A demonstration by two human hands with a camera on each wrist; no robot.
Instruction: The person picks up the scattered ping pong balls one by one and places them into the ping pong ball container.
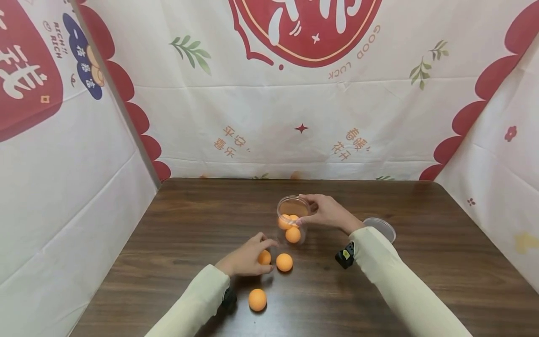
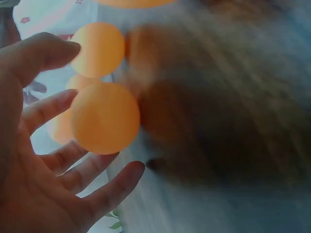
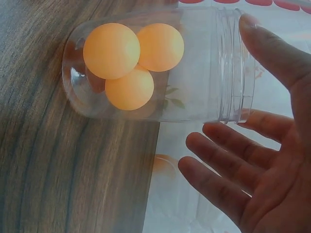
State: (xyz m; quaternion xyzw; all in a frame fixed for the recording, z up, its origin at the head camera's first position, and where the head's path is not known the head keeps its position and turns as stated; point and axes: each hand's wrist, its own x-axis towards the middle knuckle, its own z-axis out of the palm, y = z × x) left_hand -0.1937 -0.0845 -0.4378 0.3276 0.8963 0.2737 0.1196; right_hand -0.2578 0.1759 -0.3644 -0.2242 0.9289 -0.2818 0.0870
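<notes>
"White cloth [image 1: 269, 112] with red print hangs all round; what's under it?"

"Brown wooden counter [image 1: 202, 210], its far edge along the cloth"

"How are the hands placed?"

"Right hand [image 1: 330, 213] has its grip on a clear jar [image 3: 201, 73], thumb and forefinger pinching the rim; left hand [image 1: 248, 257] has its fingers loosely spread about a ball [image 1: 264, 258], though I can't tell if they touch it"

"Where's the jar?"

"Mouth up, nearer the counter's far edge, about midway between the side edges, holding three orange balls [image 3: 112, 51]"

"What's smaller?"

"Clear round lid [image 1: 385, 229], right of the jar, and two loose balls: the middle ball [image 1: 284, 262] just beside the left hand, the near ball [image 1: 258, 300] closest to the counter's near edge"
</notes>
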